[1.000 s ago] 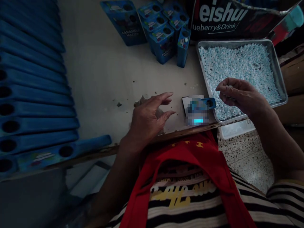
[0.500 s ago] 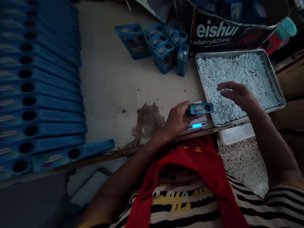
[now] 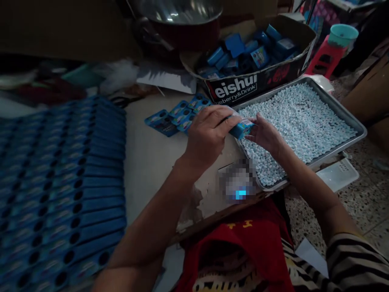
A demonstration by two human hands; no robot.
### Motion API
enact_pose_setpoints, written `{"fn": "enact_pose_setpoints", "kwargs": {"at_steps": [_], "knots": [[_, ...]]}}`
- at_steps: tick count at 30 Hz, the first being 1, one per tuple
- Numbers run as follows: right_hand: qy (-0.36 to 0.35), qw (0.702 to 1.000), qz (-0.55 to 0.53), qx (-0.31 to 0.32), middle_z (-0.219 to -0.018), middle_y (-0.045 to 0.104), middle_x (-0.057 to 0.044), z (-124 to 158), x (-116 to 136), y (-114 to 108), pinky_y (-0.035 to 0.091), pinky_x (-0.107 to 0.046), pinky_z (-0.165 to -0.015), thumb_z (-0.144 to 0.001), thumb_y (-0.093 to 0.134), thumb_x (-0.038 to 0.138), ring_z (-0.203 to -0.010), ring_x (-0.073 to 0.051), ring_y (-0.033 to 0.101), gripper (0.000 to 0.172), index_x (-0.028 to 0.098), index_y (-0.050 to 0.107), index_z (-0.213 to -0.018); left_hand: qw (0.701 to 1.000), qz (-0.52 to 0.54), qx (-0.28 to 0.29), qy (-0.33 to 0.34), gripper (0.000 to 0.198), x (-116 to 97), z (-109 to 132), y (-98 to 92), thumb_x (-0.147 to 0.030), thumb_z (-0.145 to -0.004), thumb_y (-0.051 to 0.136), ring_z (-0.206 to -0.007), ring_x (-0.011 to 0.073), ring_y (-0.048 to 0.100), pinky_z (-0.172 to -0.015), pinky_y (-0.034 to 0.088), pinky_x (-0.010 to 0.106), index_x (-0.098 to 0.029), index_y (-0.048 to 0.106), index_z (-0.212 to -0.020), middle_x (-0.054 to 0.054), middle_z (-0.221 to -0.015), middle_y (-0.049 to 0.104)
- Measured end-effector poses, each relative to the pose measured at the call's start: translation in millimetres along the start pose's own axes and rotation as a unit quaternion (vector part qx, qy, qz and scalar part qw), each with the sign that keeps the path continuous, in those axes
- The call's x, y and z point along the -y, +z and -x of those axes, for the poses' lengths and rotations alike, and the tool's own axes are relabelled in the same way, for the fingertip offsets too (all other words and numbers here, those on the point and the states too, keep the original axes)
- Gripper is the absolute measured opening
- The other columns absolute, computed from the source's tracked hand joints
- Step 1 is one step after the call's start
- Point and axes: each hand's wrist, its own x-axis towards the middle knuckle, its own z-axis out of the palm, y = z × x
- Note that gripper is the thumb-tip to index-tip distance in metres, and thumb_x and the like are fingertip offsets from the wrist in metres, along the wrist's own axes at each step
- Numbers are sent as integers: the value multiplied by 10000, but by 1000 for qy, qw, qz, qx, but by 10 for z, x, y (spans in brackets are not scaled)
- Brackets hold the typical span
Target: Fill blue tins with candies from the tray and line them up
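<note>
Held in the air over the near-left edge of the metal tray point(image 3: 362, 129) is a small blue candy box point(image 3: 241, 129), tilted, with my left hand point(image 3: 206, 136) closed around its upper part. My right hand point(image 3: 269, 136) is at the box's lower end, fingers apart and thumb up; whether they touch it I cannot tell. Small pale-blue and white candies point(image 3: 306, 121) fill the tray. Below my hands sits a small scale point(image 3: 238, 178), blurred, with a lit blue display. Several filled-looking blue boxes point(image 3: 162, 121) stand behind my left hand, partly hidden by it.
Rows of blue boxes with dark round openings point(image 3: 67, 186) cover the left side. A black carton point(image 3: 235, 90) holding loose blue boxes stands behind the tray. A metal bowl point(image 3: 179, 12) is at the back, and a pink stool point(image 3: 325, 56) bears a teal cup point(image 3: 343, 34).
My left hand has lifted the candy box up and away from the scale. My right hand has moved from over the candies to the box's end. The view has tilted up.
</note>
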Motion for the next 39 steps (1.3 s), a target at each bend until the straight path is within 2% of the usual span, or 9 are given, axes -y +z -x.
{"fn": "enact_pose_setpoints", "kwargs": {"at_steps": [5,12,19,24,28,30,34,36,39], "knots": [[55,995,-81,2,-781,702,-7,-4,-69,-74,665,-317,-664,-1171,657,624,-719,-195,695,415,247,633,-997,999,-12,51,-3,375,44,-104,208,-252,-1204,489,-1470,324,714,-1312,543,543,-300,850,-1294,88,-1394,829],[99,980,-170,-39,-724,648,-40,49,-76,-3,595,-251,-574,-1256,442,523,-699,-199,665,454,227,643,-976,999,-33,2,-23,389,18,-96,336,-290,-1209,476,-1394,297,730,-1253,556,494,-309,859,-1267,69,-1331,836],[102,978,-175,-52,-727,655,1,84,-93,29,579,-257,-543,-1247,515,421,-621,-173,624,341,239,630,-983,998,-23,-26,-58,302,-78,4,305,-291,-1183,561,-1349,310,731,-1248,546,549,-328,860,-1208,54,-1264,824],[109,974,-179,-81,-673,604,26,100,-78,51,565,-231,-503,-1257,495,410,-557,-152,582,348,243,578,-963,997,20,-21,-72,301,13,54,437,-220,-1137,608,-1321,312,727,-1249,532,518,-319,881,-1220,69,-1272,833],[123,974,-171,-84,-684,623,6,94,-61,56,547,-196,-499,-1260,471,379,-584,-154,631,342,239,553,-959,990,63,-86,-89,214,118,129,558,-269,-1072,756,-1225,314,749,-1217,547,504,-313,897,-1226,68,-1235,853],[123,978,-153,-76,-697,648,-15,86,-53,43,539,-185,-491,-1253,463,344,-598,-159,647,335,234,566,-954,977,110,-111,-142,195,143,213,608,-389,-1034,853,-1166,305,773,-1160,586,473,-297,888,-1203,66,-1193,851],[109,985,-120,-53,-714,681,-44,90,-28,-1,546,-158,-505,-1208,470,208,-607,-144,649,281,192,647,-990,916,224,-176,-284,564,76,524,603,-611,-837,1010,-1057,271,798,-1020,657,400,-231,804,-1199,54,-1119,820],[88,989,-107,-45,-720,691,-40,105,-12,-14,526,-135,-506,-1146,507,102,-604,-125,633,219,165,683,-1030,878,278,-189,-340,659,-52,746,492,-576,-755,1061,-1018,248,797,-977,678,370,-231,748,-1220,39,-1107,802],[71,993,-84,-31,-692,671,-17,127,19,-19,424,-103,-454,-1105,509,43,-545,-89,550,212,140,689,-1048,838,323,-142,-417,613,-361,1100,232,-420,-778,1059,-1013,232,809,-955,696,333,-248,703,-1246,27,-1118,797]]}}
